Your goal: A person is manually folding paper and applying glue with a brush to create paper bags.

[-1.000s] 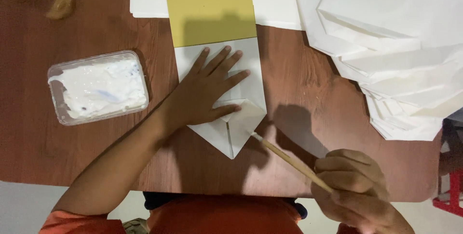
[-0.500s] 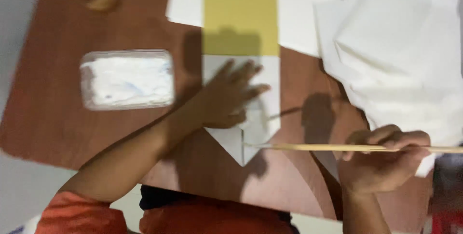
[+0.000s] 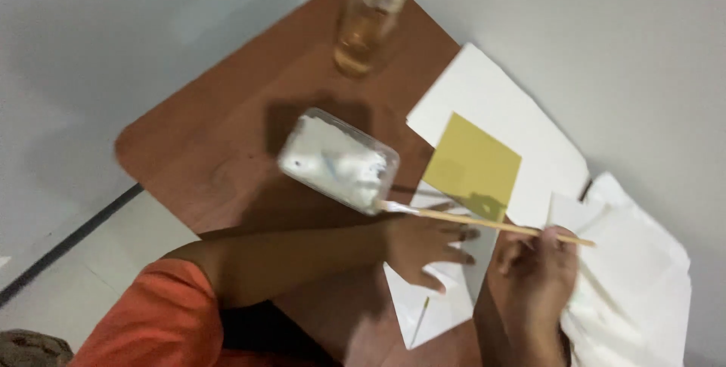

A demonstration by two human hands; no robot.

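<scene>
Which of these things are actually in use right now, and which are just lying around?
In use:
- thin wooden stick, gripped by the right hand, tip at the tub
- clear tub of white paste
- folded white paper, pressed flat under the left hand

Lying about:
- amber bottle
- yellow sheet
- heap of white papers

Single view: head-worn camera, looking steeply down, rotated, at close range on the brown table [image 3: 249, 110]. Table's rounded corner lies left of centre; grey floor beyond it to the left and top; wearer's orange sleeve [image 3: 151, 322] below the table.
</scene>
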